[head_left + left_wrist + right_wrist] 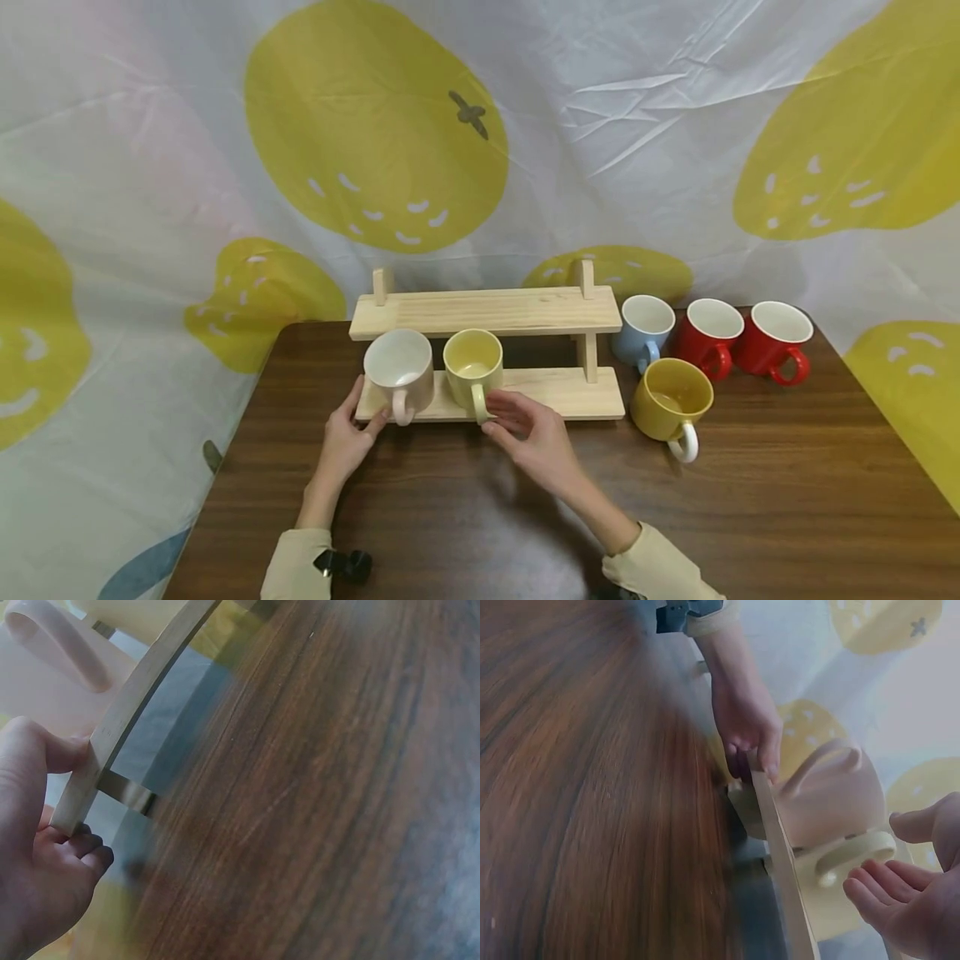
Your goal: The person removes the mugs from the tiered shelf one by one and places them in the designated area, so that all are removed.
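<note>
A two-tier wooden shelf (487, 312) stands on the table. A pale pink mug (416, 392) and a light yellow mug (489, 371) sit side by side on its lower board (555, 393), handles facing me. My left hand (348, 437) grips that board's left front corner; in the left wrist view its thumb (67, 754) lies on top and its fingers curl underneath. Beside the yellow mug's handle (855, 851), my right hand (542, 446) is held with thumb and fingers spread apart, nothing between them. Its fingertips are right by the handle.
Right of the shelf stand a light blue mug (639, 337), two red mugs (693, 346) and, nearer me, a mustard mug (660, 412) with a white handle. Behind the dark wooden table (465, 508) hangs a fruit-patterned cloth (570, 167).
</note>
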The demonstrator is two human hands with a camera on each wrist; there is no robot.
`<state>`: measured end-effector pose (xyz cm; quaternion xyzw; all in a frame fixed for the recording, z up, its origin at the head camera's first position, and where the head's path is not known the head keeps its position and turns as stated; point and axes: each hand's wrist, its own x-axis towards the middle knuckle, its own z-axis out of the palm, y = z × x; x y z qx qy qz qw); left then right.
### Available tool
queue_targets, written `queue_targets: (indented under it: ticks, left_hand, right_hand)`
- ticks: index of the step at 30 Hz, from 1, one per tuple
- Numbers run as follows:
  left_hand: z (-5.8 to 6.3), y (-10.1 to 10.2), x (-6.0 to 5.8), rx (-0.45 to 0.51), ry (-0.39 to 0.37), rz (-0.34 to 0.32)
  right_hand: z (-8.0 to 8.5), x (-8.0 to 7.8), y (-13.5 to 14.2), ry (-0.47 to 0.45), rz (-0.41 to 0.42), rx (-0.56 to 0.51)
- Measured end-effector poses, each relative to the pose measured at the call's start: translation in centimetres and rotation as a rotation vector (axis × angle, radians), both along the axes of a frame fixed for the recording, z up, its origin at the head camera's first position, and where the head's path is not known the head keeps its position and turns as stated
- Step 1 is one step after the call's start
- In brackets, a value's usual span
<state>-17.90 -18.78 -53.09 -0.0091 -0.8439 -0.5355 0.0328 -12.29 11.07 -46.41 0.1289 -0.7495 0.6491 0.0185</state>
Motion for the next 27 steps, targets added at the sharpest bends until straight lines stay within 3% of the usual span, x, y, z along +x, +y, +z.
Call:
queue_targets:
  ticks: [18, 27]
  left_hand:
    - [0.0, -0.1, 0.2, -0.002, 0.008, -0.001]
    - [-0.1, -0.1, 0.1, 0.005, 0.018, -0.008]
  right_hand:
    - [-0.4, -0.5, -1.8, -0.039, -0.058, 0.043]
    - [-1.1, -0.2, -1.9, 0.082, -0.176, 0.170]
